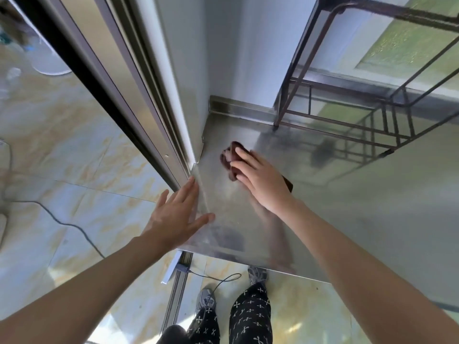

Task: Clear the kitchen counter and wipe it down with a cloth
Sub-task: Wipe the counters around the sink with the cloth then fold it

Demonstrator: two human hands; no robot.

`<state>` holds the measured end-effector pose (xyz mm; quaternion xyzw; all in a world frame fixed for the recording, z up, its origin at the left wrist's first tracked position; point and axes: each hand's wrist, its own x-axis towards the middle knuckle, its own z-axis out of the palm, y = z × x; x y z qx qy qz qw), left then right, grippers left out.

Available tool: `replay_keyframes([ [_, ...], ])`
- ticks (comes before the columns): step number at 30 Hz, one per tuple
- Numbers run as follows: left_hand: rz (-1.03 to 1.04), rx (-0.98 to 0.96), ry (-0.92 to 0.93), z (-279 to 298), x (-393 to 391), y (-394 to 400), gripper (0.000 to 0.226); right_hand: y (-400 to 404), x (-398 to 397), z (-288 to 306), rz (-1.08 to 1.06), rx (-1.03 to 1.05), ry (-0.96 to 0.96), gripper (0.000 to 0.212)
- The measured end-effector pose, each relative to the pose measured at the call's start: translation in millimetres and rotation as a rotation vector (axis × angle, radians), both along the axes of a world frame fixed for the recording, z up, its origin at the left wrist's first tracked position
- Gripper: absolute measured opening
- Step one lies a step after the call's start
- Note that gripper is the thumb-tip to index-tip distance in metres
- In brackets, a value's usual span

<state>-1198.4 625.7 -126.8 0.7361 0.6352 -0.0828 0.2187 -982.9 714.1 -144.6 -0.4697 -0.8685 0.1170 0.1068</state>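
A shiny steel counter [347,207] fills the right half of the view. My right hand [260,180] lies flat on a dark red cloth [229,157] and presses it onto the counter near its left end. Most of the cloth is hidden under the palm; a dark corner shows by the wrist. My left hand [178,214] rests open on the counter's left edge, fingers spread, holding nothing.
A dark metal wire rack [387,120] stands on the back of the counter by the wall. A sliding door frame [139,100] runs along the counter's left side. A cable [69,224] trails over the tiled floor. My legs and shoes show below the front edge.
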Motion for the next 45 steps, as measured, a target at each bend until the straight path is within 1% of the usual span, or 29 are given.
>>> replay_keyframes([
  [2, 0.005, 0.010, 0.013, -0.4, 0.6, -0.3, 0.099, 39.5, -8.6, 4.2, -0.053, -0.019, 0.007, 0.030],
  [4, 0.022, 0.027, -0.003, -1.1, 1.8, -0.8, 0.096, 66.3, -17.5, 4.3, -0.107, -0.030, -0.006, 0.031],
  [7, 0.043, 0.048, -0.040, -3.2, 1.9, -1.3, 0.083, 64.2, -27.0, 4.4, -0.176, -0.032, 0.022, 0.032],
  [9, 0.058, 0.057, -0.062, -2.7, 2.0, -0.3, 0.080, 42.0, -27.5, 3.6, -0.111, -0.009, 0.059, 0.029],
  [11, 0.068, 0.078, -0.078, -0.5, 2.1, 2.1, 0.081, 11.0, -23.8, 2.7, -0.003, 0.032, 0.066, 0.027],
  [13, 0.066, 0.100, -0.075, 2.7, 1.1, 5.1, 0.081, -23.0, -20.1, 1.9, 0.100, 0.048, 0.046, 0.031],
  [15, 0.051, 0.098, -0.075, 4.5, -0.7, 6.0, 0.081, -47.1, -17.4, -1.4, 0.194, 0.035, 0.008, 0.030],
  [18, 0.015, 0.059, -0.100, 3.9, -3.7, 4.0, 0.081, -37.3, -16.9, -3.9, 0.257, -0.023, -0.029, 0.031],
  [20, 0.016, 0.028, -0.141, 1.8, -5.7, 4.0, 0.081, -7.4, -23.0, 0.0, 0.209, -0.043, -0.032, 0.032],
  [24, 0.028, 0.016, -0.203, -1.8, -9.3, 4.1, 0.079, 61.5, -44.7, 6.0, -0.018, -0.063, -0.002, 0.031],
  [27, 0.056, 0.021, -0.237, 1.1, -10.4, -0.2, 0.076, 76.4, -58.6, 3.1, -0.151, -0.084, -0.003, 0.033],
  [29, 0.092, 0.026, -0.266, 5.0, -12.0, -6.9, 0.075, 59.6, -61.5, 3.1, -0.149, -0.063, 0.019, 0.032],
  [32, 0.112, 0.000, -0.278, 6.8, -19.9, -21.7, 0.087, 3.7, -60.1, 5.1, -0.068, 0.002, 0.073, 0.024],
  [34, 0.099, -0.039, -0.245, 4.4, -27.7, -32.0, 0.101, -47.2, -59.8, 5.3, -0.022, 0.015, 0.063, 0.023],
  [36, 0.042, -0.074, -0.180, 1.6, -34.7, -41.4, 0.122, -96.6, -59.2, 0.7, 0.060, 0.016, 0.032, 0.023],
  [38, -0.004, -0.093, -0.129, -0.4, -39.7, -49.9, 0.127, -129.0, -52.3, -4.5, 0.124, 0.000, 0.007, 0.024],
  [40, -0.021, -0.091, -0.110, -0.9, -41.8, -56.4, 0.127, -141.1, -38.5, -6.3, 0.093, -0.028, -0.005, 0.025],
  [42, -0.031, -0.051, -0.101, 1.2, -40.6, -60.2, 0.124, -143.4, -21.3, -2.3, -0.002, -0.033, -0.006, 0.028],
  [44, -0.026, -0.029, -0.112, 5.3, -37.0, -62.8, 0.118, -144.0, -1.4, 1.1, -0.106, -0.018, -0.009, 0.027],
  [45, -0.022, -0.025, -0.122, 7.7, -34.8, -64.1, 0.115, -144.1, 9.8, 1.4, -0.159, -0.017, -0.015, 0.030],
])
